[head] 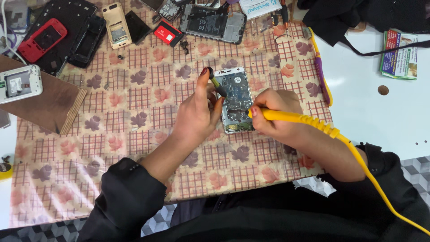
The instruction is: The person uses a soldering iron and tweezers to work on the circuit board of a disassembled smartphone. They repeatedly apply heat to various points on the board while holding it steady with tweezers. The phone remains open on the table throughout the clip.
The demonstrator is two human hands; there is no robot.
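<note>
An opened white smartphone (236, 96) with its circuit board bare lies on a patterned cloth (134, 107). My left hand (197, 114) grips a small dark-handled tool (218, 86) whose tip rests on the phone's upper left part. My right hand (271, 114) grips a yellow soldering iron (295, 118), its tip at the phone's lower right edge; its yellow cord (380, 188) trails off over my right sleeve.
Several opened phones and parts lie along the cloth's far edge: a red phone (42, 38), a beige phone shell (116, 24), a large opened phone (212, 22). A wooden board (45, 101) with a white phone (20, 83) lies left. A yellow-purple tool (321, 71) and booklet (399, 54) lie right.
</note>
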